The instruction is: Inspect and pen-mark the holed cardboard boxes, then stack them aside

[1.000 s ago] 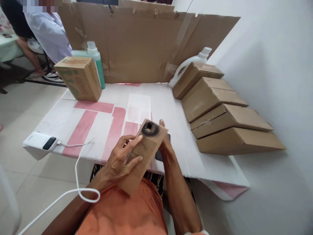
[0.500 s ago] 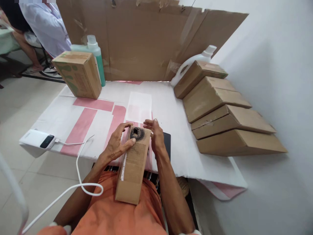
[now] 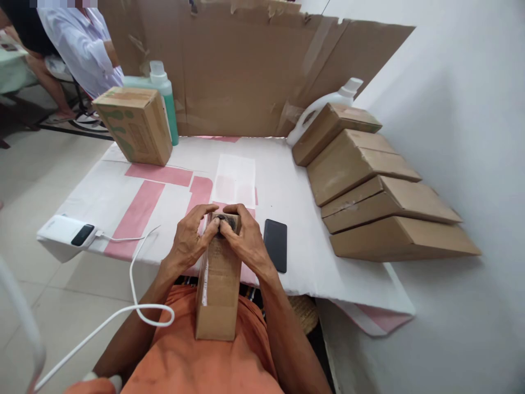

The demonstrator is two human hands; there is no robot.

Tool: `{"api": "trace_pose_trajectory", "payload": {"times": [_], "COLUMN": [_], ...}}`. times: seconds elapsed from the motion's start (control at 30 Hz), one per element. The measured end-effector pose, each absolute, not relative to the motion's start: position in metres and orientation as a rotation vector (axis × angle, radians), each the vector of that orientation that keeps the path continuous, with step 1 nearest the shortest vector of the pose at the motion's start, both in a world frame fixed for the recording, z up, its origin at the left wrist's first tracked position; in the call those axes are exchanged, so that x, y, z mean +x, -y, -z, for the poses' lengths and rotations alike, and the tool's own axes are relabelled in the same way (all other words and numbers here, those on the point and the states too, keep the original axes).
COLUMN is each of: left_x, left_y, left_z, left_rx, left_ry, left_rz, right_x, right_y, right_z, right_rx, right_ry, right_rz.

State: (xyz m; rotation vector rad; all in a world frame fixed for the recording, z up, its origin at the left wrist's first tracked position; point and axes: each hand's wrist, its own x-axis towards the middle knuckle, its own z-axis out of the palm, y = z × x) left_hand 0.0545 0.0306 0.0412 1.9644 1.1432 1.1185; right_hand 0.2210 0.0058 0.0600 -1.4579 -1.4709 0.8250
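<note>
A long narrow cardboard box (image 3: 221,284) leans from the table edge against my orange shirt. Near its far end is a blackened hole, now mostly covered by my thumbs. My left hand (image 3: 192,232) grips the left side of the box, its thumb at the hole's edge. From the right, my right hand (image 3: 248,238) holds the box as well, with its thumb pressed beside the other one. Fingertips of both hands curl over the far end. Just right of my right hand lies a black smartphone (image 3: 275,245).
A white power bank (image 3: 61,232) with a white cable (image 3: 135,273) sits at the left edge. Behind stand a carton (image 3: 135,126), a green bottle (image 3: 169,109) and a cardboard panel (image 3: 241,71). Several cardboard boxes (image 3: 369,202) line the right. People sit beyond, far left.
My right hand has moved left onto the box, and its thumb now meets my left thumb at the hole. The smartphone shows fully. The box has turned slightly more upright in view.
</note>
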Motion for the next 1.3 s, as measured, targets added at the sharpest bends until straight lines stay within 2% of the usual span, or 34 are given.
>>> {"api": "trace_pose_trajectory", "payload": {"times": [0.7,1.1,1.3], "left_x": [0.041,0.063,0.063], "left_y": [-0.017,-0.012,-0.011], "left_z": [-0.034,-0.029,-0.027], "left_rx": [1.509,1.612,1.545], "left_ry": [-1.161,-1.172,-1.233], "left_rz": [-1.181,-1.267,-1.266], "right_x": [0.195,0.206,0.232], "right_y": [-0.001,0.004,0.019], "right_z": [-0.046,-0.042,-0.027], "right_rx": [-1.224,-1.229,-1.267], "right_ry": [1.450,1.440,1.087], "right_rz": [-0.801,-0.801,-0.875]}}
